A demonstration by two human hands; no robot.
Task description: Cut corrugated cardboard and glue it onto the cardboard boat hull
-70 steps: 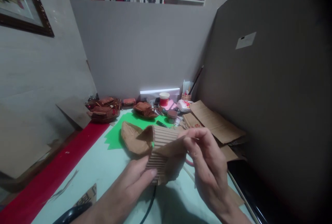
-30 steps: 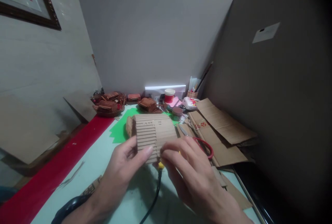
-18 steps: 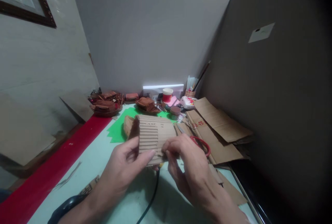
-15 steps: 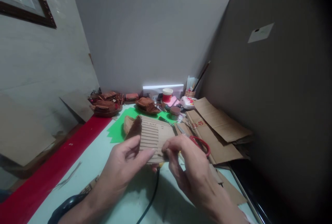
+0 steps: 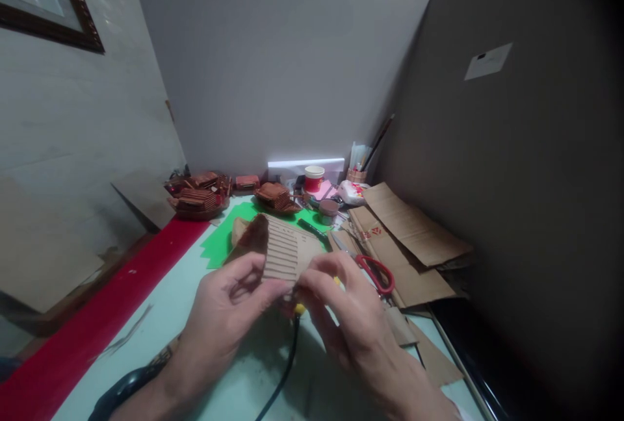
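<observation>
Though cluttered, pale tabletop (image 5: 158, 304), grey partitions (image 5: 277, 70).

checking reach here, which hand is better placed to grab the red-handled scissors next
Probably the right hand: the red-handled scissors lie nearer it, while the left hand grips the corrugated cardboard.

tan cardboard piece (image 5: 281, 252) | ridged left, smooth right | bent, tilted | in both hands (image 5: 221, 310) (image 5: 353, 314)

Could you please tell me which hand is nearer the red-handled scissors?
Right: the right hand is beside the scissors; the left hand is farther left, holding the cardboard.
</observation>
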